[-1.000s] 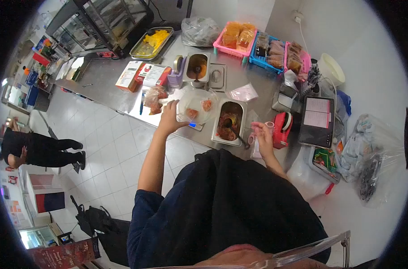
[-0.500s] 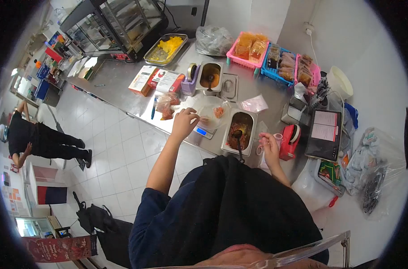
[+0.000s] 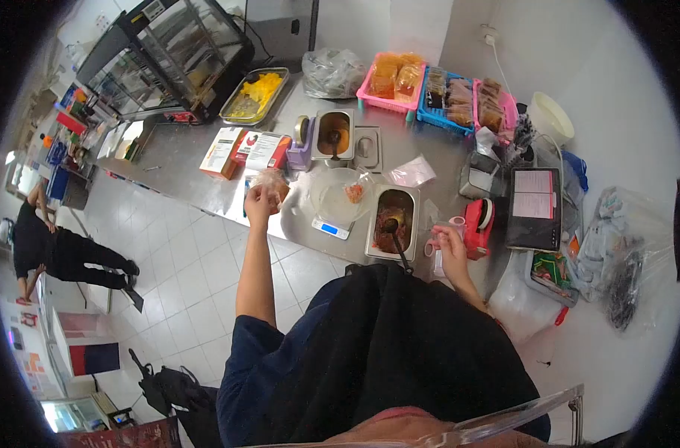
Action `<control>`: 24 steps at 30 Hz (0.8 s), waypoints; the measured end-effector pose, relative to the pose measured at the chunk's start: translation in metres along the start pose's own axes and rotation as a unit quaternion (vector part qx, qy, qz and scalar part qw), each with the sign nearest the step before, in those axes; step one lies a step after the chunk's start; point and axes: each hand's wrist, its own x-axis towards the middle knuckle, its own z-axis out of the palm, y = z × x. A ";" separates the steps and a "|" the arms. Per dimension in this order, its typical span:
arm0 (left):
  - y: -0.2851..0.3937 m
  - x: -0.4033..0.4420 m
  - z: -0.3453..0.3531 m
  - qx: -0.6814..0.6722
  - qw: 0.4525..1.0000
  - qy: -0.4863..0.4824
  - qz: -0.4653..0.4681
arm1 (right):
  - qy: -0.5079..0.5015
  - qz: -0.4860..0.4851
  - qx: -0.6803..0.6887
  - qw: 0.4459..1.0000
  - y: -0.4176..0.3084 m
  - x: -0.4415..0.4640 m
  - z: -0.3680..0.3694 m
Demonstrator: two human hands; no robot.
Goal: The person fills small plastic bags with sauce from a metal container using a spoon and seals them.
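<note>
My left hand is pinched on a small clear bag of reddish food at the pile of filled bags by the counter's front edge. To its right, a round clear plate on a small scale bears one filled bag. A steel container of dark red filling with a black ladle stands beside the scale. My right hand has its fingers drawn together near the pink-handled scissors and the red tape dispenser; what it holds, if anything, is too small to name.
Behind are a steel container with orange sauce, a purple tape dispenser, boxes, a yellow-food tray and packet-filled baskets. A tablet stands right. Another person is at far left.
My left hand has moved left from the plate to the pile of filled bags. One of the two bags on the plate is gone from it. The person at far left has shifted posture.
</note>
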 end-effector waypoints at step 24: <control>0.062 -0.063 0.140 0.034 0.984 -0.141 0.106 | 0.066 0.086 -0.167 0.980 0.013 -0.035 -0.029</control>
